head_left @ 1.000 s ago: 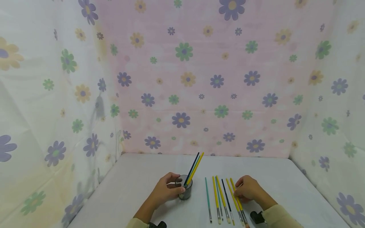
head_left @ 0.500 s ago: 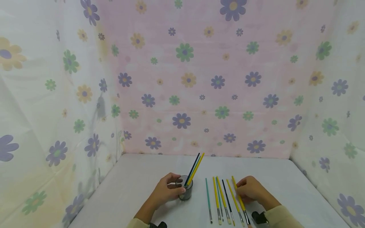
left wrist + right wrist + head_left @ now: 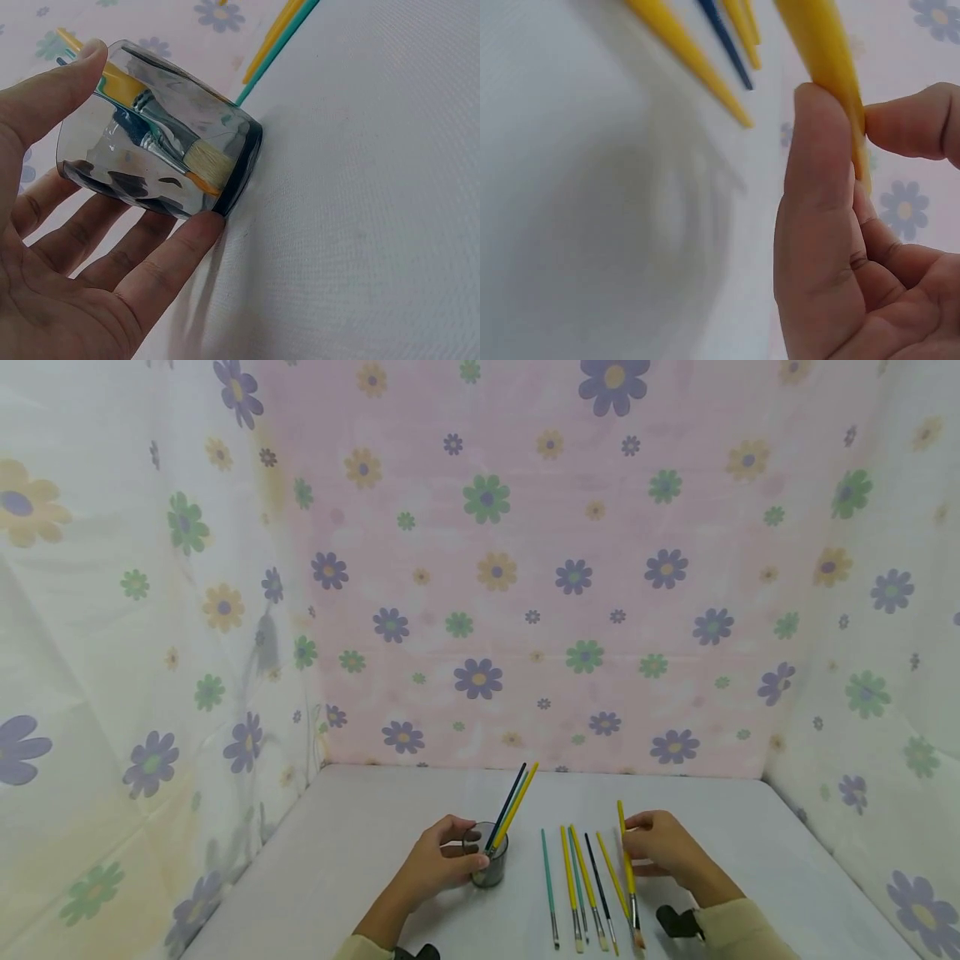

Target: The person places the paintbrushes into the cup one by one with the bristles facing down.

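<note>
My left hand (image 3: 438, 864) grips a clear grey-tinted cup (image 3: 491, 872), thumb at the rim and fingers along its side. Leaning inside it are a yellow paintbrush (image 3: 519, 804), a dark blue one and a teal one; pale bristles (image 3: 208, 161) show through the wall near the base. On the right, my right hand (image 3: 666, 852) pinches another yellow paintbrush (image 3: 821, 45) between thumb and fingers. Its handle end points up and away, and its brown bristles (image 3: 638, 938) hang low over the neighbouring yellow paintbrush (image 3: 611, 867) in the head view.
Between the hands, several paintbrushes lie side by side on the white table (image 3: 397, 793), bristles towards me: a teal one (image 3: 547, 872) at the left end, a dark blue one (image 3: 597, 881) further right. Flower-patterned cloth (image 3: 540, 610) encloses the back and sides.
My right hand has drawn the rightmost yellow paintbrush away from its neighbour, then raised it, turning it more upright. My left hand and the cup have stayed put.
</note>
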`<state>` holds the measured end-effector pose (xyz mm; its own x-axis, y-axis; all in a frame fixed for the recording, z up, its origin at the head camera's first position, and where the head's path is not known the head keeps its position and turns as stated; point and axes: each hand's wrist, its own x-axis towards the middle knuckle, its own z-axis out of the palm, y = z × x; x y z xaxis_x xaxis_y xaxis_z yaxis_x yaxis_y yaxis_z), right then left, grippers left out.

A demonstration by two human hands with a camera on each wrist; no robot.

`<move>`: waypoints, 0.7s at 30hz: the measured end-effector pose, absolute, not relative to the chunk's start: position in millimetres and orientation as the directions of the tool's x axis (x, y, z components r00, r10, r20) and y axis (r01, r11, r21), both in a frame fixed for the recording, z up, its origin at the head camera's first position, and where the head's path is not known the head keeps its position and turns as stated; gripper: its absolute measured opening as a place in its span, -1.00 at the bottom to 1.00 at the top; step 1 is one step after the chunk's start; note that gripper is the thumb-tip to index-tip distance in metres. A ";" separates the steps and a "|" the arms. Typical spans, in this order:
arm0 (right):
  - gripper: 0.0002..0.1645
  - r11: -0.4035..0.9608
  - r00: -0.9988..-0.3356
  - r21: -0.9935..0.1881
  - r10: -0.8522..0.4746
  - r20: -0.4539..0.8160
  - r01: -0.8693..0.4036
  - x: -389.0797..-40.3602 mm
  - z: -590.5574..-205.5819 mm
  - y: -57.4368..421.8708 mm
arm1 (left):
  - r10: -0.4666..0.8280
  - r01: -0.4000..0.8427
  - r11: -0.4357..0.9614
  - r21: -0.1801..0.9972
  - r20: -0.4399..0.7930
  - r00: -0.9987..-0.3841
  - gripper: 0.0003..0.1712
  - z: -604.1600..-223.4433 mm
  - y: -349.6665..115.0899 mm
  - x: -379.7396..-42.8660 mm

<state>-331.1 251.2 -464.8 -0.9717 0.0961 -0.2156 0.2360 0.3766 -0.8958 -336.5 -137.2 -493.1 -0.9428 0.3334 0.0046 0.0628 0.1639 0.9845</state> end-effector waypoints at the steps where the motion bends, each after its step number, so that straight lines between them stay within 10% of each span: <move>1: -0.41 0.362 -0.975 -0.905 0.089 -0.204 0.223 -330.9 -463.2 250.6 | 0.333 0.062 0.166 0.984 0.003 -0.943 -0.24 -493.0 -137.1 -336.4; 21: -0.51 0.166 -0.994 -0.986 0.098 0.047 -0.030 -332.0 -423.0 217.4 | 0.331 0.052 0.169 0.984 -0.007 -0.944 -0.20 -494.2 -137.4 -336.2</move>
